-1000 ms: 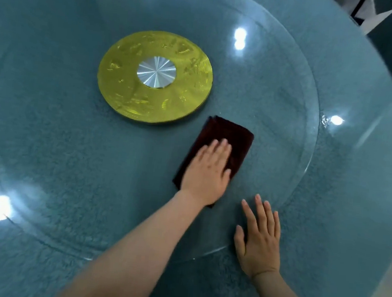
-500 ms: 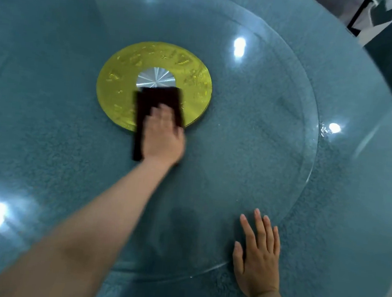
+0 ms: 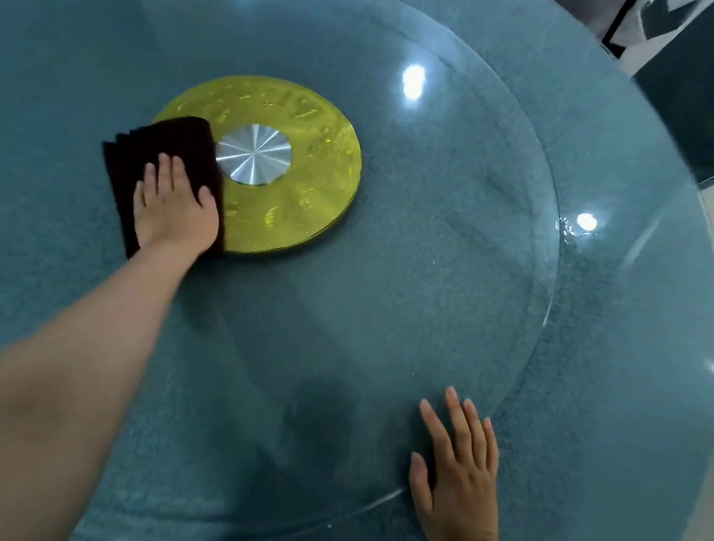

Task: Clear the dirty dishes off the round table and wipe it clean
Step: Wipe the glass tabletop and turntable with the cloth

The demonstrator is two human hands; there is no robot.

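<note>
The round teal-blue table (image 3: 632,296) carried a fine mottled, grainy texture all over; white highlights spotted it at twelve, one and three o'clock; the clear round glass turntable (image 3: 460,219) upon it showed the same teal through, its rim a pale thin line; the round golden-yellow base disc (image 3: 311,187) under the glass bore faint embossed motifs in brighter yellow around its band; at its centre sat a small silver metal hub (image 3: 254,154) with radial brushed streaks, light and grey by turns; at nine o'clock of that hub lay the folded dark maroon-brown cloth (image 3: 149,150), plain and unpatterned, almost black in its folds.
</note>
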